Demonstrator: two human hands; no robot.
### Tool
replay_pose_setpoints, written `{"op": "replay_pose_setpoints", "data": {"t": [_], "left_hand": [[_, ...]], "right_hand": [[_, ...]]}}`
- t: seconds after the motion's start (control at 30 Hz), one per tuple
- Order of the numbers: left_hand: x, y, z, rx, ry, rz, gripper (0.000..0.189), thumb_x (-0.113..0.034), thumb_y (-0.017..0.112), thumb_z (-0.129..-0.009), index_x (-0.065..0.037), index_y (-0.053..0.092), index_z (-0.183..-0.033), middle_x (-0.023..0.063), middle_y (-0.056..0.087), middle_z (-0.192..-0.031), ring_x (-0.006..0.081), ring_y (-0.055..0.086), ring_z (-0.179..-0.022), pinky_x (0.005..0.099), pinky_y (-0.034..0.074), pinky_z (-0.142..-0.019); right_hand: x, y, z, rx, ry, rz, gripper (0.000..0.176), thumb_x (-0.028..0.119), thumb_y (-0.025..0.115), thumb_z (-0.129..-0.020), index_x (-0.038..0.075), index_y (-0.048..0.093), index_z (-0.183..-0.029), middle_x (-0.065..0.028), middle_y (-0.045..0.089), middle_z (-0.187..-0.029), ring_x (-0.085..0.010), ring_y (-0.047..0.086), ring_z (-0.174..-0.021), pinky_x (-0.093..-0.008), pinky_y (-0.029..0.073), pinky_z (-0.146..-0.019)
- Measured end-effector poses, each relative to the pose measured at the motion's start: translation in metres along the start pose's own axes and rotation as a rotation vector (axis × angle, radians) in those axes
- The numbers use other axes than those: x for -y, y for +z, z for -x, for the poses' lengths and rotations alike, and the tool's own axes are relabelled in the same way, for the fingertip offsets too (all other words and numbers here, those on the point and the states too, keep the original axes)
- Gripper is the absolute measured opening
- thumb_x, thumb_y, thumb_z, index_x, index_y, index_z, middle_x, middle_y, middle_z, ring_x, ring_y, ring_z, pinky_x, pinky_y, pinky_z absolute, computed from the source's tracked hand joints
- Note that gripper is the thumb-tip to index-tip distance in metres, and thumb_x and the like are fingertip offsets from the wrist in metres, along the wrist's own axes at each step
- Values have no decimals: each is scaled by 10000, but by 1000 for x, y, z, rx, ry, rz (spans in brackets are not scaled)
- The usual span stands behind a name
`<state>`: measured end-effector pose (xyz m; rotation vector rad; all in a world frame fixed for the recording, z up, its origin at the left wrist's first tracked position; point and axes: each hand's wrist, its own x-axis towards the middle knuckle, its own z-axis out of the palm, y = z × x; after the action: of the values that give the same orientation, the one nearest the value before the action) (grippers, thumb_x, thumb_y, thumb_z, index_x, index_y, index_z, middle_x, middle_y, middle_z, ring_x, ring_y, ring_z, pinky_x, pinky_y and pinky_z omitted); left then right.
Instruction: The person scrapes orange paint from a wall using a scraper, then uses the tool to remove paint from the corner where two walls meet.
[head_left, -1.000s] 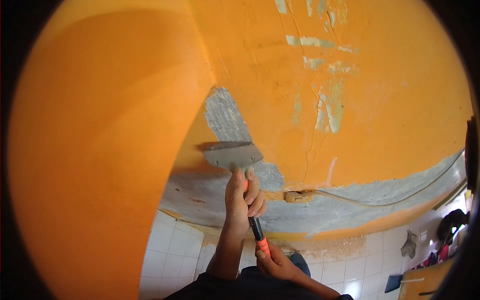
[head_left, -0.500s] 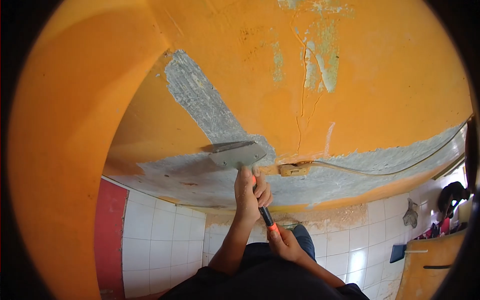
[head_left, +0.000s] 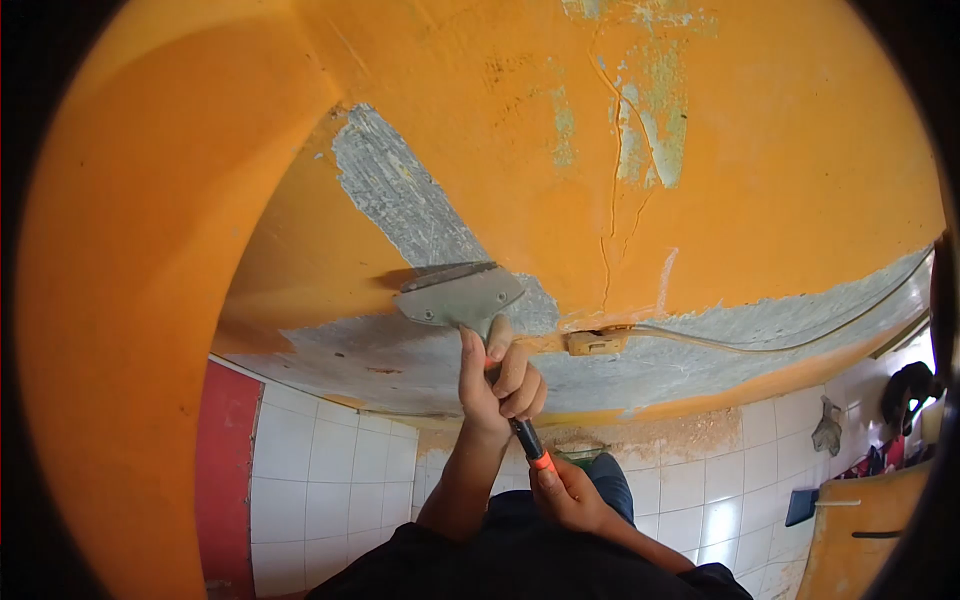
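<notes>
A wide paint scraper (head_left: 462, 297) with a grey metal head and a black and orange handle lies against the orange wall (head_left: 790, 160). Its blade edge meets the border of a bare grey strip (head_left: 405, 190) where the paint is off. My left hand (head_left: 503, 380) is closed around the handle just below the head, its thumb and forefinger up by the metal. Lower down, my right hand (head_left: 567, 495) grips the orange end of the handle, close to my body.
Right of the scraper, a yellowish socket box (head_left: 597, 343) sits on the wall, with a cable (head_left: 760, 349) running right. Cracks (head_left: 612, 200) cross the paint above. White floor tiles (head_left: 690, 487) lie below, and a red panel (head_left: 238, 470) stands at left. Someone dark-clothed (head_left: 908, 392) is far right.
The scraper head has moved up and left along the wall, and my left hand has shifted with it. My right hand keeps its hold at the handle's end.
</notes>
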<state>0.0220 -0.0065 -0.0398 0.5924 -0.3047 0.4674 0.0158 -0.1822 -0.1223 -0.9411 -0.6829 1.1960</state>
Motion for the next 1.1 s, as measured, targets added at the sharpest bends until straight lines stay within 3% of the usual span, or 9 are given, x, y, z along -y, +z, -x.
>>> {"op": "replay_pose_setpoints", "data": {"t": [0.4, 0.47, 1.1], "left_hand": [[-8, 6, -4, 14, -16, 23, 379, -470, 230, -1022, -147, 380, -894, -51, 257, -488, 53, 198, -308, 213, 212, -277], [-15, 13, -11, 49, 11, 15, 377, -466, 227, -1024, -144, 375, -893, -48, 269, -495, 55, 204, -311, 218, 223, -276], [-18, 26, -12, 15, 37, 11, 379, -463, 238, -1023, -134, 390, -912, -46, 285, -516, 53, 221, -322, 205, 238, -275]], "right_hand": [[7, 7, -4, 6, -19, -34, 277, 313, 422, -1013, 75, 476, -882, 68, 413, -698, -18, 356, -607, -200, 322, -543], [15, 8, -8, 42, -52, 0, 406, 450, 401, -997, 69, 459, -872, 29, 436, -656, -62, 398, -545, -214, 330, -502], [38, 20, -7, 51, -20, -30, 401, 455, 395, -998, 78, 438, -870, 30, 413, -631, -63, 375, -510, -219, 312, -463]]}}
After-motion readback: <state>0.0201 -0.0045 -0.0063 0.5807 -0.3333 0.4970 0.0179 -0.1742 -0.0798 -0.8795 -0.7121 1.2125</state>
